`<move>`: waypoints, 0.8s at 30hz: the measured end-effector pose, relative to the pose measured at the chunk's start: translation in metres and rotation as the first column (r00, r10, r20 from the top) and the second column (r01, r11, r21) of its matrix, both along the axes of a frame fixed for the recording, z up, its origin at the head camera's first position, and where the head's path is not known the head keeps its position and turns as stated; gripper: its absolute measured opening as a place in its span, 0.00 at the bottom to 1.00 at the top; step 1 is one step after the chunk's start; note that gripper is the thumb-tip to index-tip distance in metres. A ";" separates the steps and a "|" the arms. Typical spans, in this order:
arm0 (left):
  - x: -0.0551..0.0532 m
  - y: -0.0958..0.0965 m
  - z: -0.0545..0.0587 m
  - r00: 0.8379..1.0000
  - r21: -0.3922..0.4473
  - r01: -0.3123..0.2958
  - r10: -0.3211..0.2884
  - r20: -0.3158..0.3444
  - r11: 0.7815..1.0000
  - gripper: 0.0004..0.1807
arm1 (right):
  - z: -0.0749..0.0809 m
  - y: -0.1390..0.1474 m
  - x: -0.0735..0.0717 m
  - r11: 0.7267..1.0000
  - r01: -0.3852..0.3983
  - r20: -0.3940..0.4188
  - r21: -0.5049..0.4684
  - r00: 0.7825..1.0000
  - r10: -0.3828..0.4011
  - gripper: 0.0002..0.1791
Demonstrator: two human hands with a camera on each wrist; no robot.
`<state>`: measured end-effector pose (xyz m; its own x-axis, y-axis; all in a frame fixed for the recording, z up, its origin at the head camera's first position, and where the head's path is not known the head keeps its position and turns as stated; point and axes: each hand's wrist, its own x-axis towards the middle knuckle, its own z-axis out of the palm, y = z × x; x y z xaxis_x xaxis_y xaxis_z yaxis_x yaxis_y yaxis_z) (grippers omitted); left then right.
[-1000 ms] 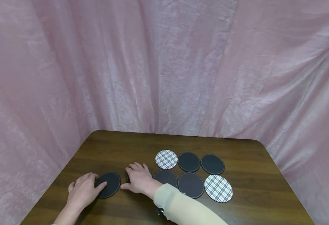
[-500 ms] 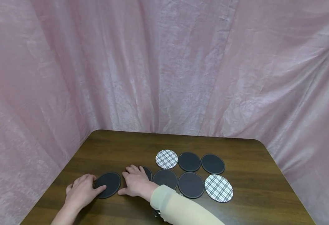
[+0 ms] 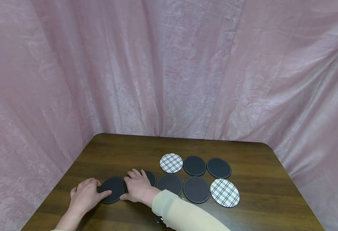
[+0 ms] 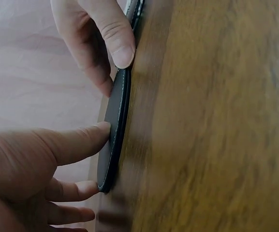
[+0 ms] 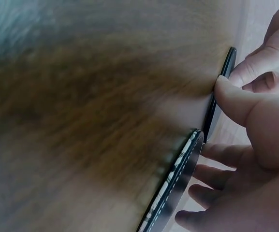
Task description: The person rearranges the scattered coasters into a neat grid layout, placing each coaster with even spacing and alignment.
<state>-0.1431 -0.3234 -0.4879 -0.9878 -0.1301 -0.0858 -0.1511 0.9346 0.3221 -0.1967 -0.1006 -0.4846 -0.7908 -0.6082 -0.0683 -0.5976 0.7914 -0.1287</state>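
At the near left of the table lies a round black coaster [image 3: 115, 187]. My left hand [image 3: 83, 195] pinches its left side, thumb on the top face and a fingertip at the rim, as the left wrist view shows. My right hand [image 3: 140, 188] lies between this coaster and a second black coaster [image 3: 151, 177], covering part of the latter. Its thumb [image 5: 231, 99] touches the right edge of the first coaster, and its other fingers are spread, near or against the second one. Stitching runs along the coasters' rims.
Right of the hands, a near row continues with two black coasters [image 3: 170, 183] and a plaid white coaster [image 3: 224, 192]. Behind it sit another plaid coaster [image 3: 171, 163] and two black ones [image 3: 195, 166]. Pink curtains hang behind the wooden table [image 3: 128, 147].
My right hand has shifted left and nearer, uncovering part of the second black coaster, its thumb now at the first coaster. The first coaster and my left hand have slid slightly right.
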 end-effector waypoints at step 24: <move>0.005 0.012 0.010 0.997 0.045 -0.006 0.009 -0.073 0.999 0.31 | -0.003 0.000 -0.004 0.988 0.007 -0.012 -0.157 1.000 -0.009 0.39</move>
<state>-0.1378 -0.3119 -0.4783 -0.9907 -0.1349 -0.0191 -0.1322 0.9178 0.3744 -0.2012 -0.1007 -0.4873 -0.7960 -0.6042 0.0379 -0.5936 0.7668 -0.2443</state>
